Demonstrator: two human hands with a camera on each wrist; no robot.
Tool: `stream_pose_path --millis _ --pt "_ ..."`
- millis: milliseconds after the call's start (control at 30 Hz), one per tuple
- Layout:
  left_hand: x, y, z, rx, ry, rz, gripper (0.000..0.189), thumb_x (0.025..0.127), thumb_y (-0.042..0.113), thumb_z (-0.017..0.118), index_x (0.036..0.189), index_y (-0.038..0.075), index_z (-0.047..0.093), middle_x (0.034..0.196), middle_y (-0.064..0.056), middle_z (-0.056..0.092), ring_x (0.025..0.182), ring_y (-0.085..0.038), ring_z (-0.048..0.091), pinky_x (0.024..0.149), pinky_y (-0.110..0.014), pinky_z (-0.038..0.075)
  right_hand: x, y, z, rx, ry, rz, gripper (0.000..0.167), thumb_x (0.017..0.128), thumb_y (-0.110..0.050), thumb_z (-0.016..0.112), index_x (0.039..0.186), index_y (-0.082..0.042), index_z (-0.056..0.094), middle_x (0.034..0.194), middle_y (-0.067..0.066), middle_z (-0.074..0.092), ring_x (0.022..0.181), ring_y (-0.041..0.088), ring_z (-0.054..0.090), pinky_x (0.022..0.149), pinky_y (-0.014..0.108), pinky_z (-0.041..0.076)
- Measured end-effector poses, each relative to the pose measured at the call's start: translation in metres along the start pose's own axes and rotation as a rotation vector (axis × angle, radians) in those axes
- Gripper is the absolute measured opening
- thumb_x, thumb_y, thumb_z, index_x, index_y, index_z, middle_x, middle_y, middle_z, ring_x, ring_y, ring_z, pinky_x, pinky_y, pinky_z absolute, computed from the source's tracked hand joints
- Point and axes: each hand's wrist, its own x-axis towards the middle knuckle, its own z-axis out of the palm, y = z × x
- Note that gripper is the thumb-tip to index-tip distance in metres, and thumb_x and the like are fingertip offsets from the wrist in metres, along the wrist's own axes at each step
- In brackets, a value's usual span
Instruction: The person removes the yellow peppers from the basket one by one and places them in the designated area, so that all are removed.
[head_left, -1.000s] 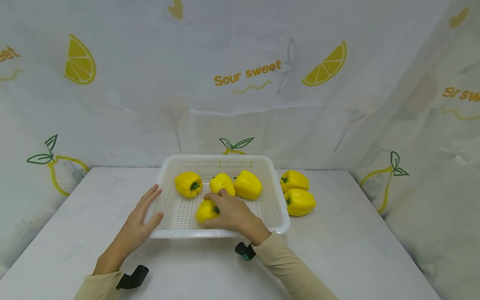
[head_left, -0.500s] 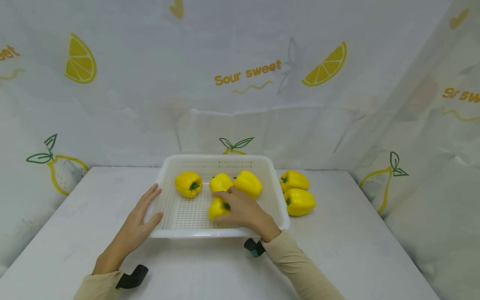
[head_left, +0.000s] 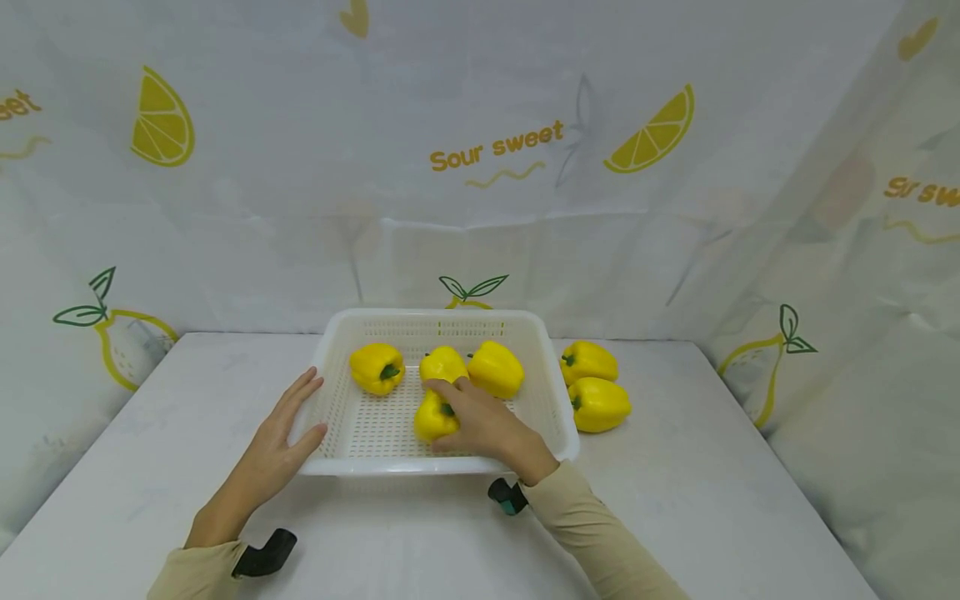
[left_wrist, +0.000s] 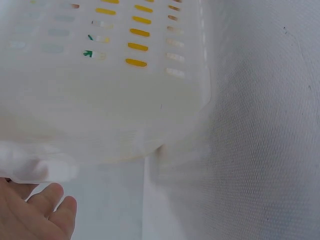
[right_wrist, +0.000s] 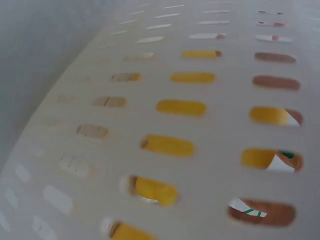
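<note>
We are gripping a yellow bell pepper [head_left: 432, 418] between the thumb and fingers of our right hand [head_left: 486, 423], inside a white perforated basket [head_left: 435, 467]. Two more peppers [head_left: 497, 369] are lying just beyond that hand (one partly hidden by it), and another pepper [head_left: 377, 368] is sitting farther to its left. Our left hand [head_left: 273, 454] is touching the basket, fingers extended. Right of the gripping hand, two loose peppers [head_left: 600, 405] are lying on the table [head_left: 712, 467].
</note>
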Motion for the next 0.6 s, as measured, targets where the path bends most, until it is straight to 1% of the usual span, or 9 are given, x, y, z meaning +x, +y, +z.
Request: stream_pose_path --millis 100,233,367,400,500,600 --pt "0.000 0.000 0.000 0.000 -0.001 0.001 0.062 0.093 0.009 0.059 0.150 0.001 0.036 0.163 -0.019 0.022 0.146 -0.051 0.022 0.110 -0.075 0.022 0.000 0.000 -0.001 0.000 0.018 0.024 0.085 0.078 -0.036 0.084 0.149 -0.021 0.041 0.137 0.011 0.053 0.112 0.022 0.055 0.102 0.043 0.049" --pt "0.000 0.000 0.000 0.000 -0.001 0.002 0.062 0.093 0.009 0.059 0.149 0.000 0.036 0.163 -0.020 0.022 0.146 -0.051 0.022 0.110 -0.075 0.022 -0.002 -0.001 -0.003 0.034 0.035 0.058 0.089 0.076 -0.035 0.085 0.149 -0.014 0.039 0.143 0.010 0.052 0.124 0.024 0.052 0.110 0.044 0.045" --pt "0.000 0.001 0.000 0.006 0.002 0.004 0.061 0.093 0.008 0.059 0.149 -0.001 0.036 0.163 -0.020 0.023 0.146 -0.051 0.023 0.110 -0.075 0.022 -0.007 0.000 -0.007 0.075 0.059 0.058 0.089 0.076 -0.033 0.086 0.149 -0.011 0.039 0.146 0.012 0.049 0.130 0.028 0.049 0.113 0.047 0.042" --pt "0.000 0.001 0.000 0.005 0.001 0.004 0.061 0.093 0.008 0.059 0.149 -0.001 0.036 0.163 -0.020 0.022 0.146 -0.051 0.023 0.110 -0.075 0.022 -0.008 0.000 -0.008 0.085 0.067 0.058 0.089 0.076 -0.033 0.086 0.148 -0.011 0.040 0.146 0.012 0.049 0.131 0.028 0.049 0.113 0.048 0.042" --pt "0.000 0.001 0.000 0.005 0.000 0.005 0.061 0.093 0.009 0.059 0.149 -0.001 0.036 0.163 -0.019 0.022 0.146 -0.051 0.023 0.109 -0.075 0.023 -0.013 0.002 -0.010 0.115 0.094 0.060 0.087 0.075 -0.034 0.085 0.148 -0.012 0.041 0.144 0.013 0.049 0.125 0.028 0.052 0.110 0.048 0.045" --pt "0.000 0.001 0.000 0.000 -0.004 0.003 0.061 0.093 0.009 0.059 0.149 0.000 0.036 0.163 -0.019 0.022 0.146 -0.050 0.022 0.109 -0.075 0.023 -0.018 0.004 -0.012 0.140 0.120 0.069 0.087 0.076 -0.035 0.085 0.148 -0.014 0.041 0.141 0.012 0.049 0.117 0.026 0.055 0.106 0.048 0.048"
